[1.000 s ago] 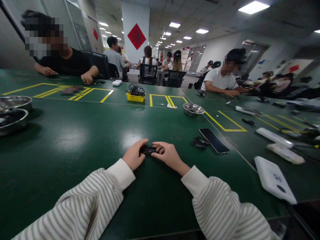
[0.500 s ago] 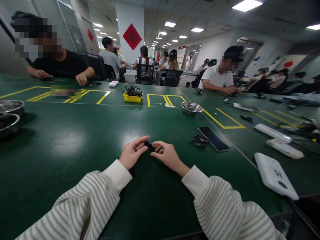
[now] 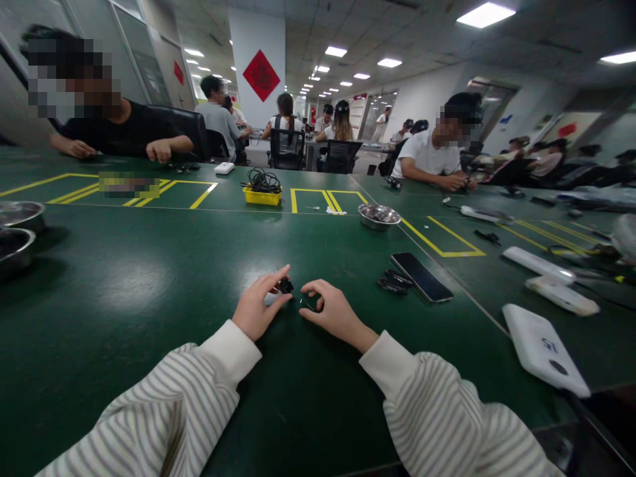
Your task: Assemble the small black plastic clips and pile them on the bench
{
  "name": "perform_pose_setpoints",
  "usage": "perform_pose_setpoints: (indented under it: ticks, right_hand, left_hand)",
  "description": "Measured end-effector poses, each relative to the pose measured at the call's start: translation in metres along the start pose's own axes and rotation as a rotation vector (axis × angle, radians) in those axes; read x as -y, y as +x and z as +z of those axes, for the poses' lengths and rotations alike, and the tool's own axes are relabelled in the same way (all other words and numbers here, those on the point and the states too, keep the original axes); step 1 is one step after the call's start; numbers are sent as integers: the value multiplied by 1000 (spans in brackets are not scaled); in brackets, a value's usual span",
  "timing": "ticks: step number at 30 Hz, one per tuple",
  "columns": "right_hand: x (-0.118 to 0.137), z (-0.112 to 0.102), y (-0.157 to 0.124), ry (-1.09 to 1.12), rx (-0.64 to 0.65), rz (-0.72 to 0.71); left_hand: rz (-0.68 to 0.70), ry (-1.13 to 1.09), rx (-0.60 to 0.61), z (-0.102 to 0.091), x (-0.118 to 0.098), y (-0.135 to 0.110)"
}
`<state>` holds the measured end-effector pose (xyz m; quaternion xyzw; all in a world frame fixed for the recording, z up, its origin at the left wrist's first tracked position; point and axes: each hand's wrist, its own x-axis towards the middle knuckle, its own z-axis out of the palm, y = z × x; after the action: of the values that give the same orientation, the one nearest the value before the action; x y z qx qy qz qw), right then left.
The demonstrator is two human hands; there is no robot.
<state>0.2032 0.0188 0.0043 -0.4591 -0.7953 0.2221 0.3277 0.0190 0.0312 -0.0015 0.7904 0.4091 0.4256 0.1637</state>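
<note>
My left hand rests on the green table and pinches a small black part between thumb and forefinger. My right hand lies just to its right, thumb and forefinger curled in a pinch round a tiny piece I cannot make out. The two hands are a few centimetres apart. Both arms wear white sleeves with grey stripes.
A black phone and small black parts lie right of my hands. A steel bowl, a yellow tray of cables, white devices at right, steel bowls at far left. Other people sit around the tables.
My hands held one black part together; now they have drawn slightly apart, the left keeping the black part, the right pinched on its own.
</note>
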Motion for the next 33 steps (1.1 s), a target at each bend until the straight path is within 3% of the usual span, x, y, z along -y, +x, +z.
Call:
perform_pose_setpoints:
  ticks: [3, 9, 13, 18, 23, 25, 27, 29, 33]
  right_hand:
    - [-2, -5, 0, -91, -10, 2]
    - [-7, -14, 0, -194, 42, 77]
    - [-8, -19, 1, -211, 89, 89]
    - [-4, -23, 1, -162, 188, 184]
    - [-6, -23, -3, -131, 163, 184]
    - [-7, -21, -5, -75, 138, 151]
    - [-5, -19, -6, 9, 117, 118]
    - [0, -16, -6, 84, 85, 100]
    - [13, -8, -6, 83, 23, 34]
  left_hand:
    - [94, 88, 6, -11, 2, 1]
    - [466, 193, 187, -27, 7, 1]
    - [539, 252, 207, -28, 9, -1]
    - [414, 242, 158, -29, 6, -1]
    - [20, 17, -1, -26, -3, -7]
    - [-133, -89, 74, -24, -5, -12]
    - [-200, -81, 205, -21, -7, -16]
    - [-194, 4, 300, -19, -9, -19]
    - [-94, 104, 377, -15, -11, -19]
